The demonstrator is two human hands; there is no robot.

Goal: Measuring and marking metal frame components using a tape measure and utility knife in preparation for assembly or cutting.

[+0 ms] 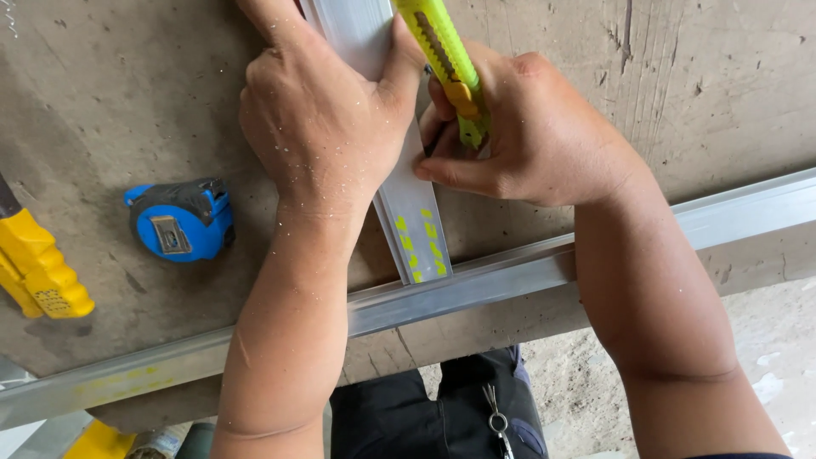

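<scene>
On a grey board laid flat as a work surface (110,110), seen from above, a person's two bare hands work close together. The left hand (319,119) presses flat on a short silver metal strip (412,217), fingers spread and thumb hooked over its right edge, pinning it down rather than closing around it. The strip runs away from the person and its near end butts against a longer metal rail (476,289) that crosses the board's front edge at a slant. The right hand (531,136) is closed around a yellow-green utility knife (446,64), thumb on the orange slider, the knife lying tight along the strip's right edge; the blade tip is hidden under the fingers. This looks like scoring or cutting the board using the strip as a straightedge. The next move would seem to call for steady downward pressure from the left hand so the strip cannot slip, and fingers kept clear of the blade's path. A blue tape measure (180,219) lies well to the left, and a yellow tool handle (38,272) shows at the left edge
</scene>
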